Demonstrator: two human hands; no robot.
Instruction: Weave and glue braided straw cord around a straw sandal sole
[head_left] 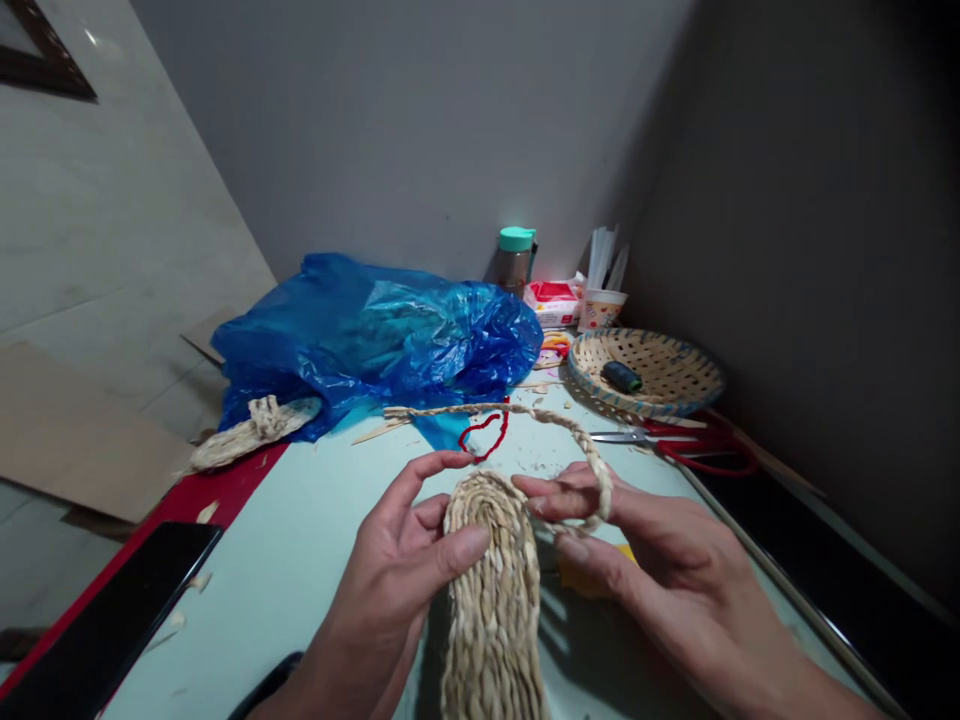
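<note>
A flat oval mat of braided straw [491,600] stands on edge between my hands above the pale green table [300,540]. My left hand [397,570] grips its left side, thumb pressed on the face and index finger stretched over the top. My right hand [637,550] pinches the loose braid [592,455] where it leaves the mat's top edge. The braid curves away across the table to the left. A red cord [484,432] loops beside the braid.
A crumpled blue plastic bag [375,335] lies at the back left, a straw bundle [247,430] beside it. A woven basket [645,372] holds a dark object. Red-handled scissors [675,438], a flask [516,258], a cup [600,305] and a black phone [112,620] are nearby.
</note>
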